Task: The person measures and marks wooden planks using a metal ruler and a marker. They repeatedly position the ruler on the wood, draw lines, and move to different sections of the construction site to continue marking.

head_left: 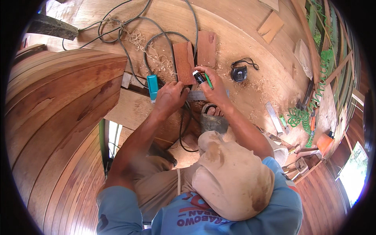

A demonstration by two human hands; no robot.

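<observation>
My left hand (169,96) is closed over a try square, its thumb and fingertips at the near end of a reddish-brown wood piece (183,58). The square's teal handle (152,87) sticks out to the left of that hand, and its metal blade (197,95) runs rightward below the wood. My right hand (212,87) is closed on a black marker with a white end (198,76) and a slim green pencil (208,80), just right of the wood. A second reddish wood piece (206,48) lies beside the first.
Black cables (162,35) and pale shavings (135,38) spread over the planks. A tape measure (239,73) lies to the right. Farther right are a metal ruler (273,117), a green coiled hose (299,118) and an orange container (324,143). Stacked boards (62,90) rise at the left.
</observation>
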